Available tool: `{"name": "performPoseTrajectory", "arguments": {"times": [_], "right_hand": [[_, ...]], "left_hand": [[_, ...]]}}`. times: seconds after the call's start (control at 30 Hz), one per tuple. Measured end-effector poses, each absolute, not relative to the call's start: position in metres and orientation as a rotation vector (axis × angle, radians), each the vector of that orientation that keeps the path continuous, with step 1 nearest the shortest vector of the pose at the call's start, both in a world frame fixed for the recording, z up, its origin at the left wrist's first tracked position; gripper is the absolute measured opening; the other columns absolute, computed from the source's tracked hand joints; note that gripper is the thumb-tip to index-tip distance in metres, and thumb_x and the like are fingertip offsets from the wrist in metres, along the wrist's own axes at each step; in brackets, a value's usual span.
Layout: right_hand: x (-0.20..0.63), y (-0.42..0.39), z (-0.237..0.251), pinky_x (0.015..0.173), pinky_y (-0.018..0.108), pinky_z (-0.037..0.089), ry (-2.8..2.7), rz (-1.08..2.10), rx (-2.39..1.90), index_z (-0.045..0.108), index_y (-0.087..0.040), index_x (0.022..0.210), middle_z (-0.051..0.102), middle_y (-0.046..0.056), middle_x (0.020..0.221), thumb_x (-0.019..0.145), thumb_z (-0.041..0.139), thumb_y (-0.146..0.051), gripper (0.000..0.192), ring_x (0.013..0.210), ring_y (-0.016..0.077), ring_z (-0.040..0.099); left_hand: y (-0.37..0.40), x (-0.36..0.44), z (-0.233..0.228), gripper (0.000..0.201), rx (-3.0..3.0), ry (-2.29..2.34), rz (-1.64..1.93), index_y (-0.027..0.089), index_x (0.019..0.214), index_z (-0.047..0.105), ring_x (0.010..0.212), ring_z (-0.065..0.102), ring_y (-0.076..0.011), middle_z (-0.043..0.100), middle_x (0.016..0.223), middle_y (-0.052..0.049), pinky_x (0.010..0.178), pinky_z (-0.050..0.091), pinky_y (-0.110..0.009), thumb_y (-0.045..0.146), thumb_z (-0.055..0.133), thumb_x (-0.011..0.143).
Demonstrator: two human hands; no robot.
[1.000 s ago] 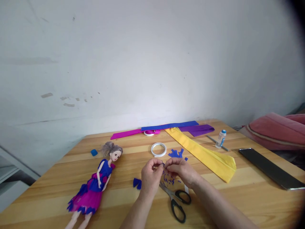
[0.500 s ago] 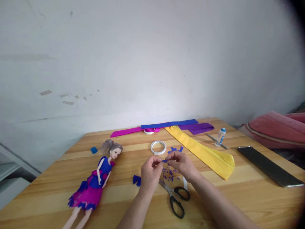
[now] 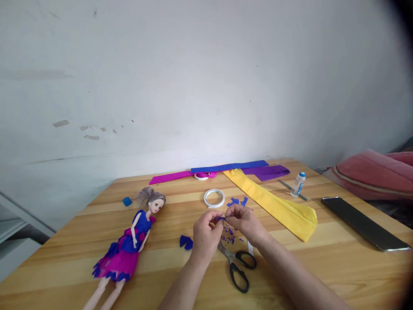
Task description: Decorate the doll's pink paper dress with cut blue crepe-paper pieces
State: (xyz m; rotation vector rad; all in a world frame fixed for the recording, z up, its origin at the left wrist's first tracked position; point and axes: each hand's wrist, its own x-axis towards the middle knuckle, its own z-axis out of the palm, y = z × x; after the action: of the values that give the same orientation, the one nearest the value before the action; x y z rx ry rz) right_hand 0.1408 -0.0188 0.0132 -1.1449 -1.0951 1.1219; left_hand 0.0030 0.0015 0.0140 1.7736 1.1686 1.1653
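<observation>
Since a second ago your two hands have lifted slightly and drawn toward the tape ring, while the things on the table lie where they were. Your left hand [image 3: 206, 234] and right hand [image 3: 242, 221] meet fingertip to fingertip above the wooden table [image 3: 338, 267], both pinched narrow on a small blue paper scrap [image 3: 221, 218] held between them. Beneath your hands lie scattered blue snippets [image 3: 229, 237] and the black-handled scissors [image 3: 237, 265]. A blue fan-shaped piece [image 3: 185, 242] rests just left of your left hand. The white tape ring [image 3: 214, 198] sits just beyond your fingers. The doll [image 3: 129, 241] in its blue and magenta dress lies well to the left; the yellow paper strip [image 3: 277, 206] runs to the right.
</observation>
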Motion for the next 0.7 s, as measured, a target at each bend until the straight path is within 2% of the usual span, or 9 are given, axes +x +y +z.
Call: {"name": "performPoseTrajectory", "arguments": {"times": [0.2,0.47,0.7], "right_hand": [[0.1403,-0.0195,0.0150,0.046,0.022,0.030,-1.100,1.117,-1.144,0.054,-0.019,0.064,0.046,-0.006,0.054,0.061,0.061,-0.020,0.007,0.047,0.0081,0.039],[0.1406,-0.0207,0.0185,0.046,0.021,0.031,-1.093,1.115,-1.145,0.054,-0.017,0.065,0.047,-0.005,0.055,0.061,0.060,-0.020,0.007,0.048,0.0074,0.039],[0.1405,-0.0196,0.0175,0.047,0.021,0.032,-1.093,1.108,-1.142,0.054,-0.017,0.065,0.049,-0.005,0.055,0.061,0.058,-0.019,0.006,0.048,0.0078,0.041]], "left_hand": [[0.0014,0.0025,0.0138,0.014,1.880,1.178,1.167,0.020,0.079,0.066,0.058,0.057,-0.0127,0.068,0.076,-0.002,0.056,0.044,-0.023,0.018,0.055,0.071],[0.0018,0.0004,0.0120,0.016,2.043,1.127,1.208,0.020,0.079,0.065,0.069,0.059,-0.0144,0.066,0.077,-0.002,0.060,0.045,-0.023,0.014,0.052,0.073],[0.0006,-0.0001,0.0108,0.017,2.178,1.156,1.202,0.021,0.083,0.064,0.071,0.058,-0.0133,0.063,0.079,-0.001,0.062,0.046,-0.023,0.013,0.051,0.075]]}}
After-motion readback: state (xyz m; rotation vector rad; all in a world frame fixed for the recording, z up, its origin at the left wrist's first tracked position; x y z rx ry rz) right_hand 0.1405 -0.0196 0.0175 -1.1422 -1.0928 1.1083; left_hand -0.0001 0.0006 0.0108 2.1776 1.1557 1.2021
